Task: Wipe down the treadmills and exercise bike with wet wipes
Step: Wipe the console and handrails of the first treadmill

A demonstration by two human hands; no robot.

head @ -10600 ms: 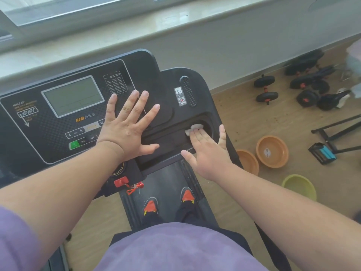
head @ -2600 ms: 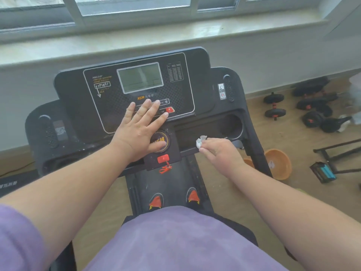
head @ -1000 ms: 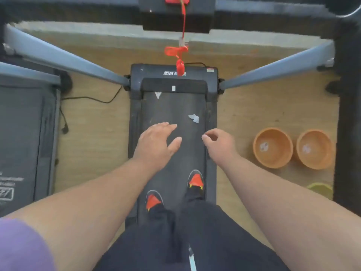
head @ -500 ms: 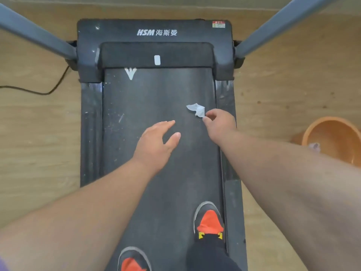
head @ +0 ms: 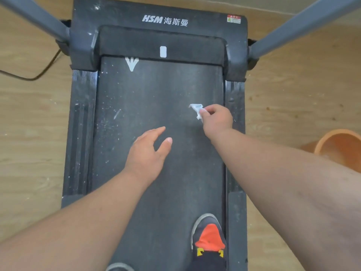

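The right hand [head: 217, 119] covers part of the crumpled wet wipe [head: 197, 110], and whether the wipe touches the treadmill belt [head: 156, 98] cannot be told. The orange basin [head: 340, 146] is cut off by the right edge. The near shoe [head: 119, 266] on the left shows only its toe. Both grey uprights [head: 300, 26] run out of the far corners.

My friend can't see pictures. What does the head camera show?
A person's right hand pinches a crumpled white wet wipe over a dusty black treadmill belt. Their left hand hovers open beside it, and an orange-toed shoe stands on the belt.
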